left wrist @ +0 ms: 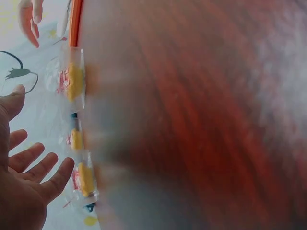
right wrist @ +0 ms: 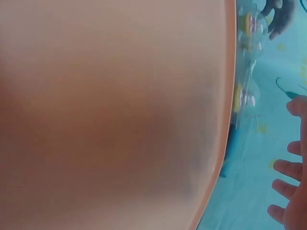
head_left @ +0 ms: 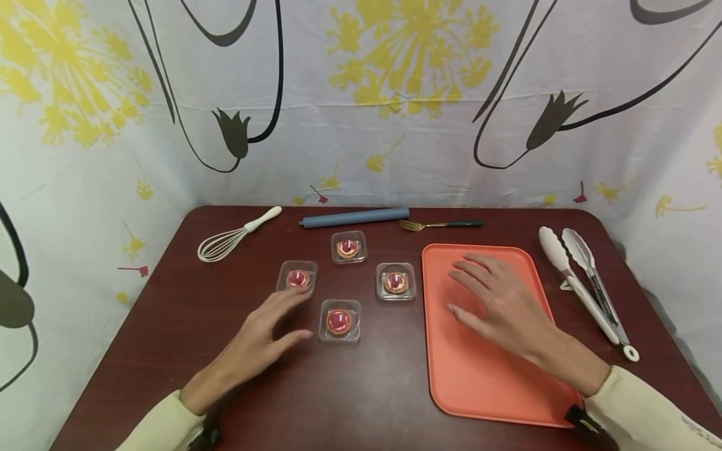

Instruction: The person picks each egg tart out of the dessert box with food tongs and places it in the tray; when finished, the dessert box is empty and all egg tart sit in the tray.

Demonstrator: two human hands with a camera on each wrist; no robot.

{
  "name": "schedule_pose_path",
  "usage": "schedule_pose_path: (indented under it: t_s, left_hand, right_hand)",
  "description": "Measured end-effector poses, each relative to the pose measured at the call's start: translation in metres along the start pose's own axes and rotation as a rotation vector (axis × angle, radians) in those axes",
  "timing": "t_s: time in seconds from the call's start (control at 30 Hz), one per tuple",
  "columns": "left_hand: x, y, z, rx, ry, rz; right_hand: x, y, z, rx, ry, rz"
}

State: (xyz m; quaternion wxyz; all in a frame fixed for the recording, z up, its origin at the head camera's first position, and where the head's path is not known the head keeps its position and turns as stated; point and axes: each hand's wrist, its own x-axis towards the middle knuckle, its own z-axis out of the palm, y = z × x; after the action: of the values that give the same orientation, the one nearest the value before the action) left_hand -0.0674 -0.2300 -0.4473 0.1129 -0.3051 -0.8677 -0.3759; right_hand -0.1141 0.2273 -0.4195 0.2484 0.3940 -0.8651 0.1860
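Dark red-brown wood-grain table (head_left: pixel 186 326) carried everything in view. Four small clear plastic cups, each holding a red-topped tart, stood in a diamond left of centre: far tart cup (head_left: pixel 348 247), left tart cup (head_left: pixel 297 277), right tart cup (head_left: pixel 395 282), near tart cup (head_left: pixel 339 321). The cups stood apart from one another.

Left hand (head_left: pixel 259 341) lay low over the table with fingers spread and relaxed, holding nothing. Its fingertips (head_left: pixel 296 295) were just near of the left tart cup, and its thumb pointed toward the near tart cup; contact with either could not be told. The left wrist view showed the same splayed fingers (left wrist: pixel 36 165) beside the row of cups, blurred.

Right hand (head_left: pixel 502 300) hovered flat over the orange rectangular plastic tray (head_left: pixel 479 376), fingers spread, gripping nothing. The tray lay right of the cups, just beside the right tart cup.

Along the far edge lay a white-handled wire whisk (head_left: pixel 234 238), a blue-grey rolling pin (head_left: pixel 354 217) and a gold fork with a dark handle (head_left: pixel 440 224). White and steel tongs (head_left: pixel 586 282) lay right of the tray. Nothing stood between the left hand and the cups.
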Motion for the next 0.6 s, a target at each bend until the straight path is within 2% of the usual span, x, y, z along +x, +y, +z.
schedule_pose_path:
  t_s: [0.13, 0.4, 0.6]
  left_hand:
    - [0.0, 0.001, 0.006, -0.028, -0.004, -0.001]
    - [0.0, -0.002, 0.014, -0.082, -0.025, -0.02]
    - [0.0, -0.004, 0.018, -0.085, -0.046, -0.045]
  right_hand:
    - [0.004, -0.006, 0.007, 0.016, -0.023, -0.007]
    - [0.013, -0.02, 0.024, 0.05, -0.017, -0.047]
    - [0.019, -0.03, 0.034, 0.096, -0.035, -0.069]
